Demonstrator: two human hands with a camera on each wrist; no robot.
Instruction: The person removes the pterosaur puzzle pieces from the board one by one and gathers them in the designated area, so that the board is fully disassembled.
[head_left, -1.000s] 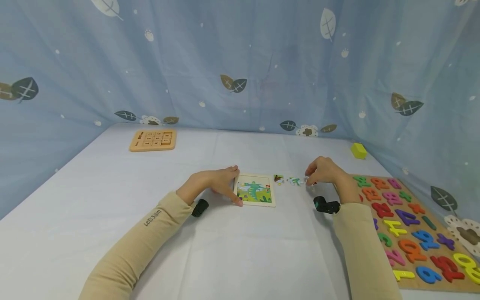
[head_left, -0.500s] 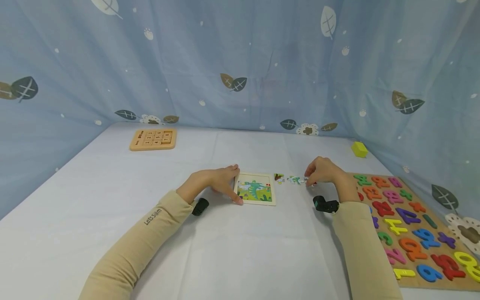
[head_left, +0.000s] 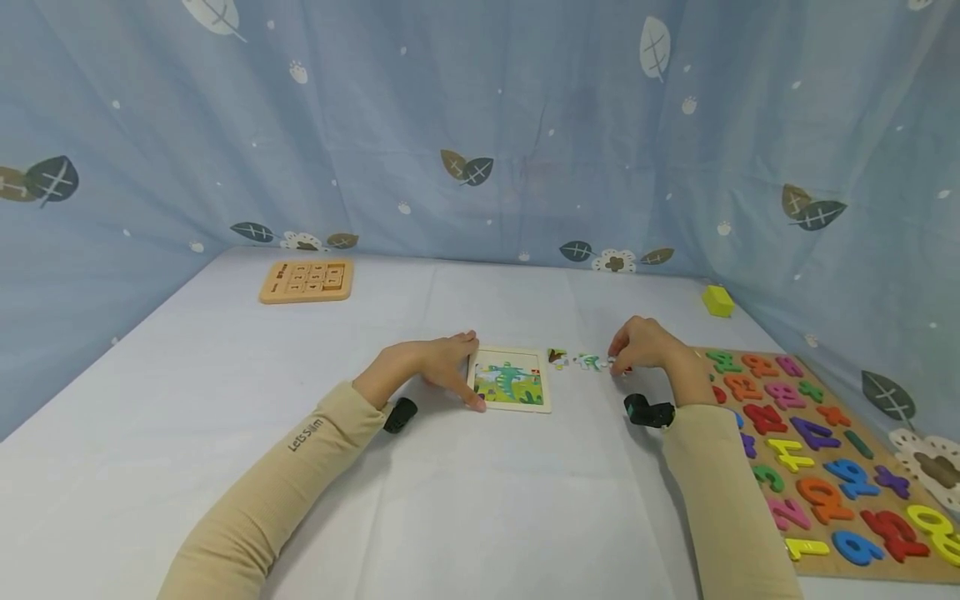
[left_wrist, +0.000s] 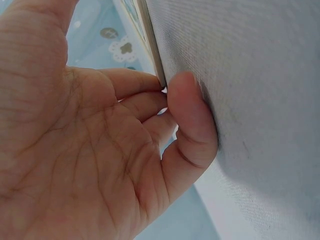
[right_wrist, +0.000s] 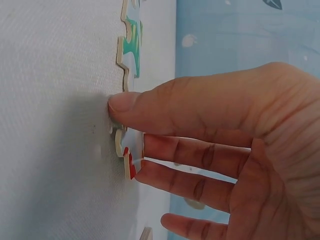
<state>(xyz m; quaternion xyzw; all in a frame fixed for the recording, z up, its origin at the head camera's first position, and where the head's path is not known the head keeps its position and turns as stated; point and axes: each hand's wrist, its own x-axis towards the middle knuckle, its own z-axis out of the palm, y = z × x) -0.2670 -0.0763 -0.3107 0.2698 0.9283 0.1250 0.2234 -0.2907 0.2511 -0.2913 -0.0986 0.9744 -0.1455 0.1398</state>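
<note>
A square jigsaw puzzle board with a green dinosaur picture lies flat mid-table; the upper strip of its inside shows bare wood. My left hand holds the board's left side, thumb at the near corner, fingers at the far one. In the left wrist view, curled fingers touch the board's edge. To the board's right, puzzle pieces lie in a row: a brown-and-green one and a green-and-white one. My right hand pinches a puzzle piece with red on it at the row's right end, low over the cloth; the hand partly covers it.
A large wooden board of coloured numbers lies at the right, close to my right forearm. A yellow block sits at the back right. At the back left lies a wooden number slide puzzle. A blue curtain closes off the back.
My right hand has shifted very slightly left and towards me, still at the same puzzle piece. My left hand and the puzzle board stay where they were.
</note>
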